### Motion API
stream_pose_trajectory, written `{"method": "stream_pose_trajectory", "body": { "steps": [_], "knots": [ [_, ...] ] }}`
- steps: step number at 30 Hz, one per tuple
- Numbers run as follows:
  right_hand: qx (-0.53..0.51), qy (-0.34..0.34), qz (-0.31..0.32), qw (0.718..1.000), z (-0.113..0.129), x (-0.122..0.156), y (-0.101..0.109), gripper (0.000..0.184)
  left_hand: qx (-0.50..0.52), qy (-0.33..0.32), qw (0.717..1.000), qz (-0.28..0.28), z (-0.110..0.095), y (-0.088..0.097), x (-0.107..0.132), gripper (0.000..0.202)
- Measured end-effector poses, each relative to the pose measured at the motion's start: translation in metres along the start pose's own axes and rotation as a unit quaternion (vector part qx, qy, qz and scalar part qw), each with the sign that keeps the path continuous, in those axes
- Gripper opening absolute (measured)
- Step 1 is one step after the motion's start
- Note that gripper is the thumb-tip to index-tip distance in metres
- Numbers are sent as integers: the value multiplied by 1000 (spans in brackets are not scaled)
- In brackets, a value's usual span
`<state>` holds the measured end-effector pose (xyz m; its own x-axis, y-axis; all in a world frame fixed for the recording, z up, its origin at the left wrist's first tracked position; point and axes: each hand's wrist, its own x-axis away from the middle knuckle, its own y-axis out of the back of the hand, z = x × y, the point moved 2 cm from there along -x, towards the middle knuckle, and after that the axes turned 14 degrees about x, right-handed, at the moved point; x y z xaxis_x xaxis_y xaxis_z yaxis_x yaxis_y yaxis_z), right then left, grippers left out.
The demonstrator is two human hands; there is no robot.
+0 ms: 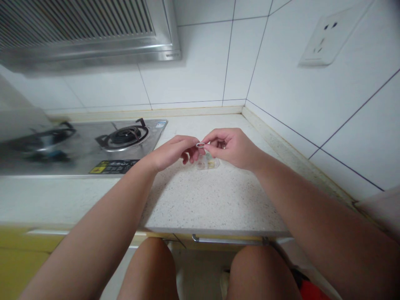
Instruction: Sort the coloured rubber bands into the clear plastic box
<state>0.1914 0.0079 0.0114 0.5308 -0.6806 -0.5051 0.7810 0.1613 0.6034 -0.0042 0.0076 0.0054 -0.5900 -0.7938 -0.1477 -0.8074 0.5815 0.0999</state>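
Observation:
A small pale ring [200, 145] is held up above the counter, between the fingertips of both hands. My right hand [229, 143] pinches its right side with thumb and forefinger. On the other side my left hand [176, 151] has its fingertips closed at the ring's left edge, the remaining fingers curled loosely below. Just under the hands, a small clear plastic box [208, 162] lies on the speckled counter [215, 200]. Small yellowish and greenish bits show in it, too small to name. My left fingers partly cover the box.
To the left is a gas stove [84, 141] with black burner supports, under a metal range hood [93, 33]. Tiled walls meet in a corner behind the counter. A socket [328, 33] is on the right wall. A drawer handle [229, 240] runs below the counter edge, above my knees.

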Motion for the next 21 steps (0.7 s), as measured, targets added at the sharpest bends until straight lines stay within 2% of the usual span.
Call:
{"method": "stream_pose_trajectory", "body": {
  "steps": [11,21],
  "knots": [
    [30,1,-3,1000,-2,0,1,16,2,-14,1000,-8,-1,1,2,27],
    [28,2,-13,1000,-3,1,1,19,-5,-20,999,-37,-1,3,0,28]
  ]
}}
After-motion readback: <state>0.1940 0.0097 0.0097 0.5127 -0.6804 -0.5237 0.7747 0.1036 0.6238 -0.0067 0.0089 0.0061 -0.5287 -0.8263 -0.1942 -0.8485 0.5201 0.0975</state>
